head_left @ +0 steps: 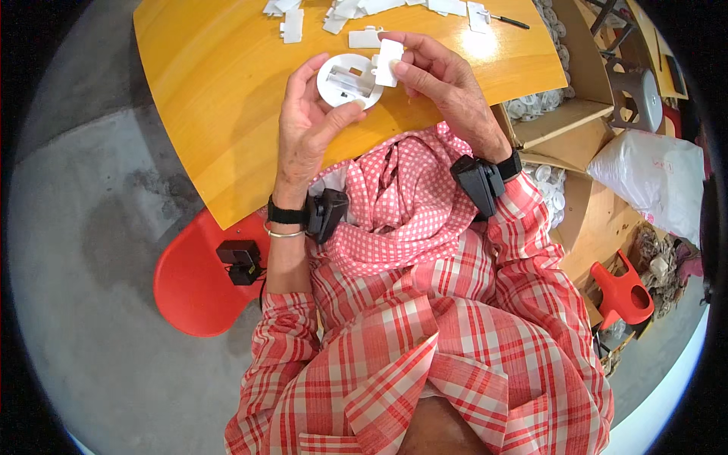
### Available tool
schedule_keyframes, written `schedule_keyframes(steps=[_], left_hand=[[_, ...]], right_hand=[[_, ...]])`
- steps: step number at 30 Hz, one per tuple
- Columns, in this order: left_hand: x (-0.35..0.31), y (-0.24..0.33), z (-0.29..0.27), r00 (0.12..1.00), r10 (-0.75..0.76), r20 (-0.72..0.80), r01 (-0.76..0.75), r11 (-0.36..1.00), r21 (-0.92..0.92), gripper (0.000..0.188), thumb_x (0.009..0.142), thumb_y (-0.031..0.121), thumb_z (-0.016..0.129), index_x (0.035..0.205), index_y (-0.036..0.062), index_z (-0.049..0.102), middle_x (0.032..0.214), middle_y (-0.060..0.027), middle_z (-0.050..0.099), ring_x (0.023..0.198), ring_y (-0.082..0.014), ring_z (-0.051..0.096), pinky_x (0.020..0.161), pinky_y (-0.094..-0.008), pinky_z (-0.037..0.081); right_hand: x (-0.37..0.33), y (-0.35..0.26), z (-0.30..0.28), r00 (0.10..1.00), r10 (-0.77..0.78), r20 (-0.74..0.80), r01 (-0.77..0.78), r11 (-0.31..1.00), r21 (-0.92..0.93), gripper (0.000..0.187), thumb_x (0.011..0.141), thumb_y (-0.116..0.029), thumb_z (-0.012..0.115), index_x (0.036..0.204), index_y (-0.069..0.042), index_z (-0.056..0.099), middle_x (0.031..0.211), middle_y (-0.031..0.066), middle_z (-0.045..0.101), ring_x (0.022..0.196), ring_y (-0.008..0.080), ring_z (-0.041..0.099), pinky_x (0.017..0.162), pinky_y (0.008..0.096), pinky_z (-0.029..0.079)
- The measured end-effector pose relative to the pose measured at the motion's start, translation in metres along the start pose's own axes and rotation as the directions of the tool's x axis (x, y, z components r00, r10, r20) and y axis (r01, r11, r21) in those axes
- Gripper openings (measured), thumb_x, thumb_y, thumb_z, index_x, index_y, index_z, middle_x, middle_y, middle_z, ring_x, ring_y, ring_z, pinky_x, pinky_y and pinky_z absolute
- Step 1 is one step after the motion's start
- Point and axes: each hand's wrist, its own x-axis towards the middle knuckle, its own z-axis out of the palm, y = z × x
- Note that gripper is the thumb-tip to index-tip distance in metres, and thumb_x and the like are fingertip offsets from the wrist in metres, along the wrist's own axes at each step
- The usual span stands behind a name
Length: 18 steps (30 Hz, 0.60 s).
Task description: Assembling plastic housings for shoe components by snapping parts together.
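My left hand (307,121) grips a round white plastic housing (331,94) by its rim, thumb on the near edge. A long recess, like a battery compartment, faces up in it. Between thumb and fingers of my right hand (440,76) is a small white rectangular cover (389,62) with little tabs on one side. The cover stands at the housing's right edge, overlapping it in view; whether they touch I cannot tell. Just beyond lies another white cover (365,38) on the yellow table (227,98).
More white covers (346,10) lie along the table's far side, with a black pen-like tool (509,22) at the right. Right of the table, cardboard boxes (565,125) hold many white round parts. A red stool (197,280) with a black device stands at the left.
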Motion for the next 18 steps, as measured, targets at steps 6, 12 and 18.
schedule_keyframes(steps=[6, 12, 18], left_hand=[[-0.005, -0.001, 0.011, 0.995, -0.010, -0.099, 0.005, 0.999, -0.053, 0.061, 0.081, 0.004, 0.064, 0.131, -0.0019, 0.030, 0.120, -0.0164, 0.049, 0.102, -0.0239, 0.057, 0.083, -0.0330, 0.052], [-0.007, -0.003, 0.012, 0.992, 0.026, -0.121, -0.034, 0.998, -0.060, 0.062, 0.080, 0.004, 0.064, 0.132, -0.0009, 0.030, 0.121, -0.0154, 0.049, 0.103, -0.0232, 0.056, 0.083, -0.0333, 0.051], [-0.008, -0.003, 0.011, 0.991, 0.026, -0.134, -0.043, 0.992, -0.123, 0.065, 0.076, -0.003, 0.065, 0.131, 0.0001, 0.029, 0.121, -0.0154, 0.045, 0.112, -0.0234, 0.049, 0.090, -0.0370, 0.050]], right_hand=[[-0.001, 0.008, -0.002, 0.999, 0.011, -0.045, -0.006, 0.994, 0.108, 0.035, 0.088, -0.013, 0.059, 0.119, 0.000, 0.048, 0.077, -0.0022, 0.052, 0.067, 0.0054, 0.049, 0.061, 0.0183, 0.040], [-0.002, 0.011, -0.002, 0.996, 0.026, -0.081, -0.016, 0.993, 0.120, 0.034, 0.088, -0.011, 0.058, 0.119, 0.000, 0.047, 0.078, -0.0009, 0.054, 0.067, 0.0059, 0.050, 0.061, 0.0192, 0.041], [-0.003, 0.002, 0.002, 1.000, 0.010, -0.022, -0.010, 1.000, -0.018, 0.033, 0.087, -0.010, 0.059, 0.118, -0.003, 0.049, 0.076, -0.0018, 0.055, 0.067, 0.0049, 0.049, 0.060, 0.0189, 0.041]])
